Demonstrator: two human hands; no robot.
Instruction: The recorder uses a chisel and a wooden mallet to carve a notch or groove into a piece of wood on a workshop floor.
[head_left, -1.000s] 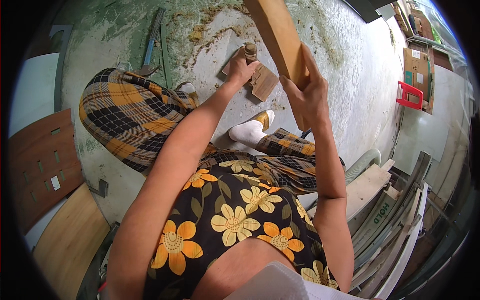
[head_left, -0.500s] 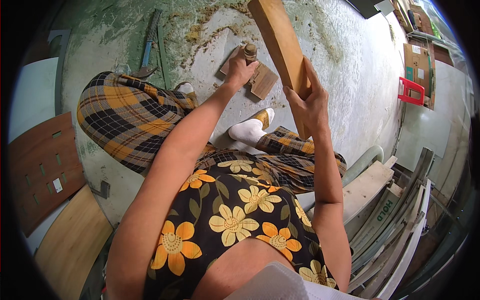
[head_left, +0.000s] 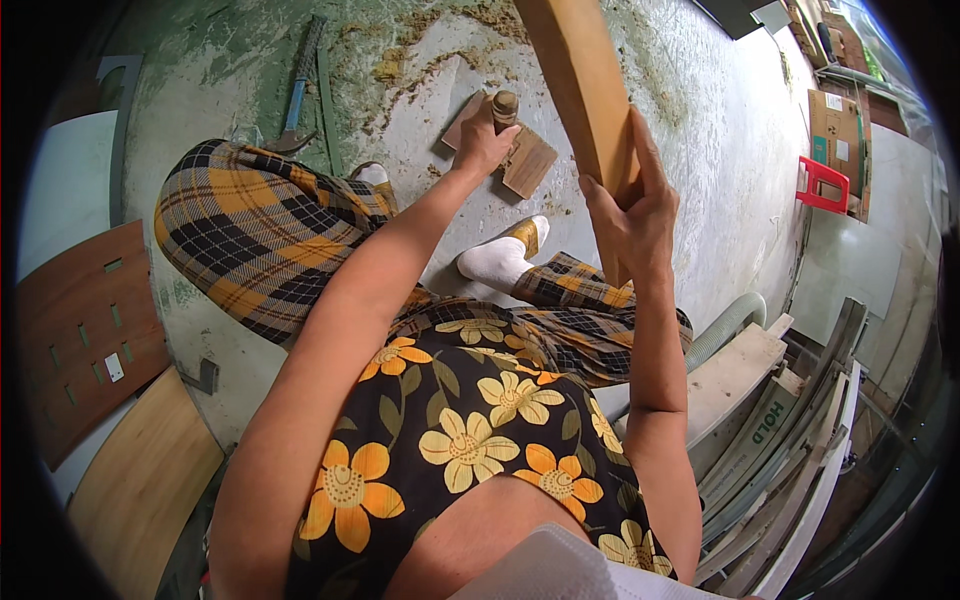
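My left hand [head_left: 485, 148] is closed around the upright handle of what looks like a chisel [head_left: 505, 104]; its rounded wooden end points up at me and its lower end is hidden. The tool stands over a brown wooden block [head_left: 530, 168] lying on the floor between my feet. In my right hand [head_left: 643, 218] is a long, thick wooden bar [head_left: 572, 85], gripped near its lower end and held up at a tilt. The bar's far end runs out of the top of the view.
A hammer [head_left: 294, 105] with a blue handle lies on the floor [head_left: 700, 190] at left, beside a thin green strip [head_left: 328, 110]. Wood shavings are scattered ahead. Planks [head_left: 735, 370] and a hose [head_left: 738, 318] are close at right; a red stool [head_left: 823, 186] stands farther off. Boards [head_left: 90, 320] lean at left.
My right hand and the wooden bar have shifted a little to the right. My left hand, with the chisel, stays almost in place over the block.
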